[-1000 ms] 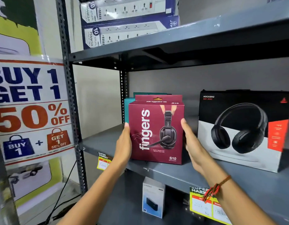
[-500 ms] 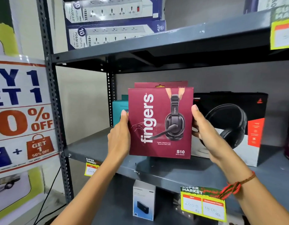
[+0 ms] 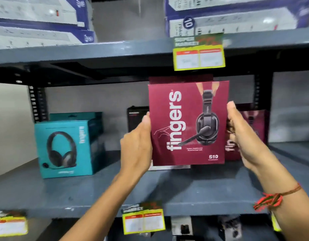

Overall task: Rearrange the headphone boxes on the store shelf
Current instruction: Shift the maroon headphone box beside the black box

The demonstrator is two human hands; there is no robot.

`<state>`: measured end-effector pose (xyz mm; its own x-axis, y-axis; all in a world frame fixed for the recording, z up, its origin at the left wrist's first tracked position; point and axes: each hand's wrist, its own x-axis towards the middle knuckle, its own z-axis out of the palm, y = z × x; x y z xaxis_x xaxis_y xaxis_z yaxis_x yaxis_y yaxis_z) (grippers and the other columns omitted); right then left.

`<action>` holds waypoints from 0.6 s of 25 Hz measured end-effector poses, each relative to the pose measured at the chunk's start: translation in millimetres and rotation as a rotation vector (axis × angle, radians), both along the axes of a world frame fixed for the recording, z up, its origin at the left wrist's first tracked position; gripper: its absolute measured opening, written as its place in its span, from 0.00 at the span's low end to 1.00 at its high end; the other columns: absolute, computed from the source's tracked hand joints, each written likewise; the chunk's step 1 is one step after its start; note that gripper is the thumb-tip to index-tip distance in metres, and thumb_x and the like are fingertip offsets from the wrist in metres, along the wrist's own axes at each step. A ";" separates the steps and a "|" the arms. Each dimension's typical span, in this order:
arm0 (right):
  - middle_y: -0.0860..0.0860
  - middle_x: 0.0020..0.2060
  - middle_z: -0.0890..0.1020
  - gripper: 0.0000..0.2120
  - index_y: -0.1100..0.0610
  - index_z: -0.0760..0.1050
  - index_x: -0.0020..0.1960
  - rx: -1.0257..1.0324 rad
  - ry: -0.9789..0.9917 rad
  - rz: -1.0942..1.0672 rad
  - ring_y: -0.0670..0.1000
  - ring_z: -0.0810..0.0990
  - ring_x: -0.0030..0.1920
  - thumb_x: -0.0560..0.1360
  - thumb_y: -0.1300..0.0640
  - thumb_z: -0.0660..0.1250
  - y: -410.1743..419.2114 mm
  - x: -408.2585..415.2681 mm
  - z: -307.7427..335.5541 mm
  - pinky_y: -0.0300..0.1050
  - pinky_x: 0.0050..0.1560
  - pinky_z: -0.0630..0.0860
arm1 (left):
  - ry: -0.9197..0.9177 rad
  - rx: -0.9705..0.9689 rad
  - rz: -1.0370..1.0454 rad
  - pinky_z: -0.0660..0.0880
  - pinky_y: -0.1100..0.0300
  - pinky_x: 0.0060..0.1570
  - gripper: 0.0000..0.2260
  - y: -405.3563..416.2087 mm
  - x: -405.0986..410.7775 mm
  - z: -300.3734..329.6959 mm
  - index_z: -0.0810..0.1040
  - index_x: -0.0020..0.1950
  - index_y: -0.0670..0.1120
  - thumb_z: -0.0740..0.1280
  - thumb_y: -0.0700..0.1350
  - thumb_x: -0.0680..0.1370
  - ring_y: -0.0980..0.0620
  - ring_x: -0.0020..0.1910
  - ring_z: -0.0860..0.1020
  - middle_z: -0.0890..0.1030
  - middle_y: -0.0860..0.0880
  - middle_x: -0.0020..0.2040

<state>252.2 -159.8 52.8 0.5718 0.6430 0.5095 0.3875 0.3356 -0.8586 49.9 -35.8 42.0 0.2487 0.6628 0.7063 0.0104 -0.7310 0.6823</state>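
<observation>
I hold a maroon "fingers" S10 headphone box upright in the air above the grey shelf, a second maroon box pressed behind it. My left hand grips its left edge and my right hand its right edge. A teal headphone box stands on the shelf at the left, another teal box behind it. A black headphone box is mostly hidden behind my left hand and the held box. Another maroon "fingers" box stands on the shelf behind my right hand.
The upper shelf hangs close above the held box, loaded with blue-and-white power strip boxes. Yellow price tags hang from the shelf edges. Small boxes sit on the lower level beneath. A perforated upright stands at the left.
Both hands have carried the maroon box to the right along the shelf and a little higher. The view has swung right, so the teal box and the right-hand maroon box show.
</observation>
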 end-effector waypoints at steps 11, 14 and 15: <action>0.42 0.64 0.80 0.35 0.41 0.70 0.73 -0.082 0.113 -0.186 0.47 0.76 0.67 0.72 0.24 0.54 -99.0 137.2 -42.8 0.52 0.75 0.64 | 0.362 -0.337 -0.357 0.71 0.42 0.72 0.41 -39.7 186.8 -42.6 0.81 0.67 0.60 0.44 0.80 0.72 0.40 0.66 0.80 0.84 0.45 0.66; 0.45 0.68 0.78 0.34 0.40 0.67 0.75 -0.106 0.147 -0.161 0.48 0.75 0.70 0.74 0.26 0.53 -98.8 161.7 -54.1 0.53 0.77 0.63 | 0.394 -0.372 -0.443 0.65 0.42 0.78 0.45 -31.9 212.3 -56.6 0.70 0.75 0.70 0.43 0.87 0.64 0.47 0.77 0.73 0.77 0.53 0.76; 0.47 0.72 0.75 0.39 0.40 0.65 0.77 -0.117 0.158 -0.143 0.49 0.72 0.73 0.72 0.23 0.55 -96.3 170.6 -57.5 0.55 0.78 0.62 | 0.389 -0.382 -0.463 0.64 0.42 0.79 0.45 -30.8 216.7 -58.3 0.68 0.75 0.72 0.44 0.87 0.63 0.48 0.78 0.72 0.75 0.54 0.78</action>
